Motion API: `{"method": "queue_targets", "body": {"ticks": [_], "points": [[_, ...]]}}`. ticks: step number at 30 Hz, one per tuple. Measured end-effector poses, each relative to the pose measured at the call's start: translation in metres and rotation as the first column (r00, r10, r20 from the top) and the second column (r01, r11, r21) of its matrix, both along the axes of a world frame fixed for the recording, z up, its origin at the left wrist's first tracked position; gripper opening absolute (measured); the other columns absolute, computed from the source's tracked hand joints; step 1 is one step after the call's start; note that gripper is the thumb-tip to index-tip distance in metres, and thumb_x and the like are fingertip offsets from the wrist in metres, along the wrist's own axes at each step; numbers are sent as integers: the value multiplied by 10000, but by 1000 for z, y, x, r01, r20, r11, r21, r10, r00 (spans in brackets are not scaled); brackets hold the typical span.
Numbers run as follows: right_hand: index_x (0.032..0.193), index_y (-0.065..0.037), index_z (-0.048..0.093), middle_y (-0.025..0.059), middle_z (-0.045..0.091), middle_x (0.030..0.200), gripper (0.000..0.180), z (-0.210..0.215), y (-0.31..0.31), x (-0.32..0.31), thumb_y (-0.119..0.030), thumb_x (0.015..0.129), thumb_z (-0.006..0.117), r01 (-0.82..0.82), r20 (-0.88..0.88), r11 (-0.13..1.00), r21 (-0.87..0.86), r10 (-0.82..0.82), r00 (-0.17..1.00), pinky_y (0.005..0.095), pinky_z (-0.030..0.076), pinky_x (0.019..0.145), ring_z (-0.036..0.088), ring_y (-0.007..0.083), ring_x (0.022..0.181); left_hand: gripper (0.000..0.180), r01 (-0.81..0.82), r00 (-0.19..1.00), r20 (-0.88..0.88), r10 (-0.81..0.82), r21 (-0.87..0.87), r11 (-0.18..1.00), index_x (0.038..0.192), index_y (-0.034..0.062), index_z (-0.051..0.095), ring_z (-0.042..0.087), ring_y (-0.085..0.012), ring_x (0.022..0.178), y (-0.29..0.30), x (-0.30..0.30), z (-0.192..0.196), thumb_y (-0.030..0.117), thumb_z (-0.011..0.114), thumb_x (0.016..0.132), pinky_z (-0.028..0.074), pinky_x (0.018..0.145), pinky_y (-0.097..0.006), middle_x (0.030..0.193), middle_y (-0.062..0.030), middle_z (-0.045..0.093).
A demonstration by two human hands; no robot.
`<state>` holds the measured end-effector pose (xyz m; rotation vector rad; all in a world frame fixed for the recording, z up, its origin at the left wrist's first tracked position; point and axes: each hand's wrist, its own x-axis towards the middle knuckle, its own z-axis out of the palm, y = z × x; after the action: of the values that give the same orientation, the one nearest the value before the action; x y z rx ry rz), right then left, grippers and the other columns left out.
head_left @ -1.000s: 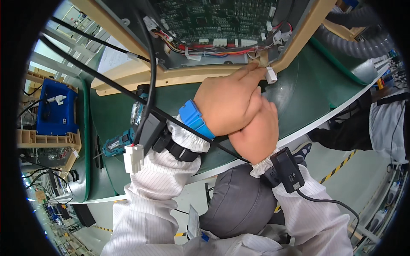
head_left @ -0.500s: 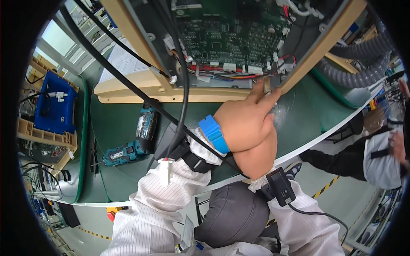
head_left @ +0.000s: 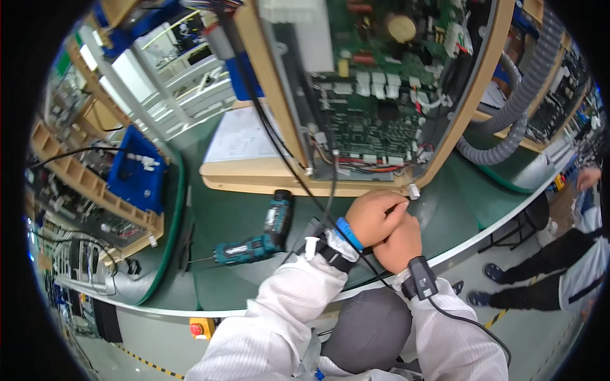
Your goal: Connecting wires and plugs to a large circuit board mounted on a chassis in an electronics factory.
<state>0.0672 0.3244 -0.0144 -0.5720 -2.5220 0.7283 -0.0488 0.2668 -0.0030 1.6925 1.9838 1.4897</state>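
My left hand, with a blue wristband, is closed with its fingertips pinched at a small white connector. The connector sits at the lower right corner of the wooden frame, which holds a green circuit board. My right hand is tucked just under and against the left one, fingers curled out of sight. A black device with a cable is strapped to the right wrist. A black cable runs down over my left forearm.
A teal and black cordless drill lies on the green bench mat left of my hands. A blue bin sits on wooden racks at far left, a grey ribbed hose at right. Another person stands at the right edge.
The view has pulled back and tilted up, so more of the board and bench shows. Both hands remain together at the frame's lower right corner by the white connector.
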Motion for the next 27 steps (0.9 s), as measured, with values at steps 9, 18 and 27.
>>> {"method": "queue_targets", "body": {"ticks": [9,18,27], "points": [[945,-47,692,113,671,1030,180,-6,2,67,-28,767,686,-167,-279,975,-149,121,953,430,447,967,584,348,1065,238,-109,954,279,107,-6,994,1158,-7,673,671,-283,1015,-71,58,-26,87,572,963,521,884,-349,1077,-170,694],[1024,30,647,176,659,1043,157,-127,-4,321,-64,922,575,383,170,801,-460,-344,923,386,473,944,625,312,1037,434,-96,941,309,141,-157,983,1368,-7,530,543,-376,1253,-230,148,-15,180,538,977,421,1072,-408,1367,-225,558],[778,-219,782,26,744,897,147,-249,-35,448,-279,654,733,333,733,931,148,-330,595,484,321,1088,664,280,922,676,-194,917,279,285,-313,930,1483,-12,365,520,-389,1267,-283,189,-6,322,602,945,428,1060,-409,1413,-252,488]]}}
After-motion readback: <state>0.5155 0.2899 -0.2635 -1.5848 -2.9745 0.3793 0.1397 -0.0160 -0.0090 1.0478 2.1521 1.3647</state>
